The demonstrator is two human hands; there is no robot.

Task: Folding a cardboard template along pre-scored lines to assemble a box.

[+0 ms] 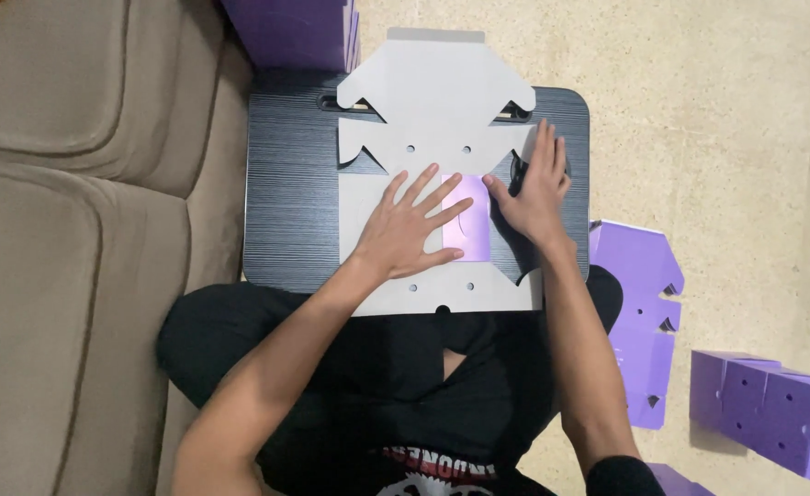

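A flat grey die-cut cardboard box blank (428, 92) lies on a small black lap table (286, 211) over my crossed legs. My left hand (407, 230) rests flat on the blank with fingers spread, next to a purple folded flap (467, 230) at its middle. My right hand (538, 193) presses flat on the blank's right side, fingers pointing away, thumb touching the purple flap's edge. Neither hand grips anything.
A beige sofa (74, 230) runs along the left. A purple stack (299, 32) stands beyond the table. On the floor at right lie a flat purple blank (644, 321) and a folded purple box (772, 413).
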